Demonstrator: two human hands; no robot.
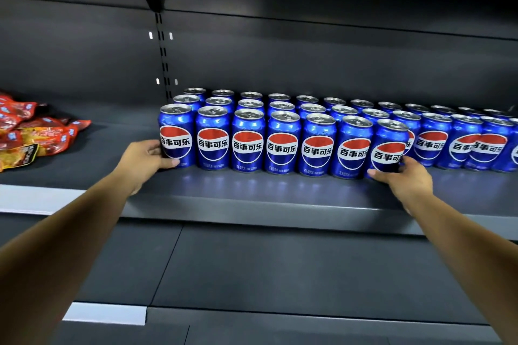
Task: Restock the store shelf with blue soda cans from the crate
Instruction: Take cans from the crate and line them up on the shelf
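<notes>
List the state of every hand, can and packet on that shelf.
Left hand: grips the leftmost front can.
Right hand: grips the seventh front can.
Blue cans: upright, in rows, labels forward.
Snack packets: lying flat, piled at left.

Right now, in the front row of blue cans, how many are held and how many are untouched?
Held cans: 2, the leftmost can in the left hand and the rightmost can in the right hand
Untouched cans: 5
Total: 7
</notes>
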